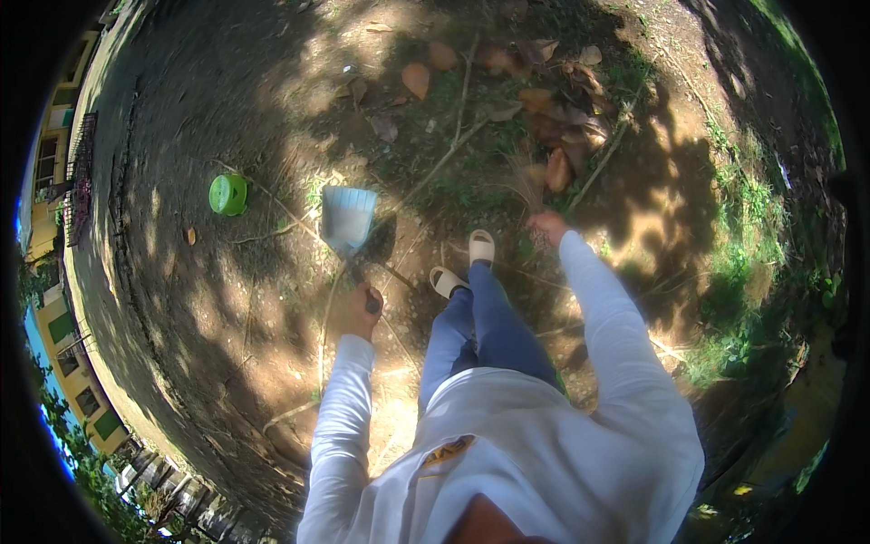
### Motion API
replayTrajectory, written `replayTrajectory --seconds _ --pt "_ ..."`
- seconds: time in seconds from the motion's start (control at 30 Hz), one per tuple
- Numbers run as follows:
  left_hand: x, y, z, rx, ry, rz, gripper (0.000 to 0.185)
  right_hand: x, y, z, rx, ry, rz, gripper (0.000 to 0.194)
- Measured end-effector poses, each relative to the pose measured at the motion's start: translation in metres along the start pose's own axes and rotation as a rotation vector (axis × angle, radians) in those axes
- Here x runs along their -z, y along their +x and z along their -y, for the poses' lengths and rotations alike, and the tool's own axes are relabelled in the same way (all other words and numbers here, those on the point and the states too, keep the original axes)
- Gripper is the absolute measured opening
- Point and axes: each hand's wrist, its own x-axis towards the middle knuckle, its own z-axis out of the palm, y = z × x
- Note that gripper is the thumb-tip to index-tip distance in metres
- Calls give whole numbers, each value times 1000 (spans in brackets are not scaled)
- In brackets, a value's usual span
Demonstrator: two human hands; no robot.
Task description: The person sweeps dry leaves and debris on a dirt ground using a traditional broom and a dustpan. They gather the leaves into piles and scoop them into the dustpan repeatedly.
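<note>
My left hand (360, 311) is wrapped around the dark handle of a light blue plastic dustpan (349, 214), whose pan points away from me over the bare soil. In my right hand (549, 226) is a stick broom (527, 182) of thin bristles, gripped near its bound end. The bristles fan out beside a heap of dry brown leaves (544, 126). One large orange-brown leaf (559, 170) lies just right of the bristle tips. Whether the dustpan touches the ground cannot be told.
An upturned-looking green plastic tub (228, 195) sits on the ground to the left. Exposed tree roots (448, 153) cross the dirt ahead and around my sandals (481, 246). Grass (737, 272) grows at the right. Yellow buildings (68, 340) stand at the far left.
</note>
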Motion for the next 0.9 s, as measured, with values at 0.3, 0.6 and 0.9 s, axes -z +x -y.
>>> replayTrajectory --seconds 0.3,0.6,0.9 --pt "-111 10 -13 161 -175 -115 8 47 -51 26 391 -172 -16 81" --pt "-204 35 -36 184 -73 -51 7 38 44 14 30 -195 170 80" --pt "-275 86 -73 230 290 55 6 12 -108 -23 149 502 30 54"
